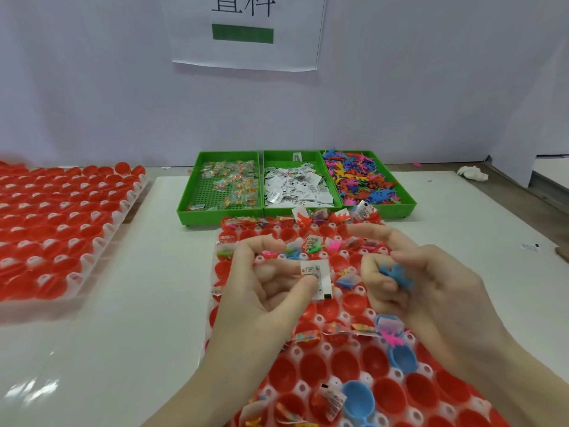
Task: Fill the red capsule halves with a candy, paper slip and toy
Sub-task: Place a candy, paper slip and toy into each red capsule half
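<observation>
A white holder tray full of red capsule halves lies in front of me; the far rows hold candies, slips and toys. My left hand pinches a white paper slip between thumb and fingers above the tray. My right hand holds a blue toy in curled fingers just to the right of it. Near rows hold a few candy packets, a pink toy and some blue capsule halves.
Three green bins stand beyond the tray: candies, paper slips, colourful toys. A second rack of red capsule halves sits at the left. A crumpled white tissue lies far right. A white wall with a paper sign rises behind.
</observation>
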Demonstrator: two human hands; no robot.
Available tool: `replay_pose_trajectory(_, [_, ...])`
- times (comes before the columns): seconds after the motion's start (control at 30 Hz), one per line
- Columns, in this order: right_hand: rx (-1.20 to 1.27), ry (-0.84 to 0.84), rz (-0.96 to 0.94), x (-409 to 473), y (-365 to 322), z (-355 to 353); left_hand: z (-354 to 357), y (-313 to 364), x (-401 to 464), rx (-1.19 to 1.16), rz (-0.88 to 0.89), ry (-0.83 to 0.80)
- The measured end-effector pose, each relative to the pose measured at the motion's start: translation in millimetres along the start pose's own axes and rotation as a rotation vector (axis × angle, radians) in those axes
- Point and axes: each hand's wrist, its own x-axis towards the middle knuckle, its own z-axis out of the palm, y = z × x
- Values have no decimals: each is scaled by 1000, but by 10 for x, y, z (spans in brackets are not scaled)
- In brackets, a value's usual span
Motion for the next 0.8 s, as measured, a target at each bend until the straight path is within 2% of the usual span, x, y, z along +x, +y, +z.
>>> replay_pose_trajectory(0.1, [-2,13,-57,-21,26,-7,29,-4,-59,57,18,-88])
replay_pose_trajectory(0.43, [-326,124,-320,-77,16,33,96,39,-143,149,68,-238])
replay_pose_trajectory(0.53, [-353,129,-310,-115,-4,34,99,46,-138,154,74,-232])
replay_pose_trajectory(0.63, [-392,54,-277,-163,-52,43,85,45,-154,170,89,-236])
replay_pose_trajectory(0.8, [-552,34,-279,-204,-58,57,56,50,-188,238,118,-320])
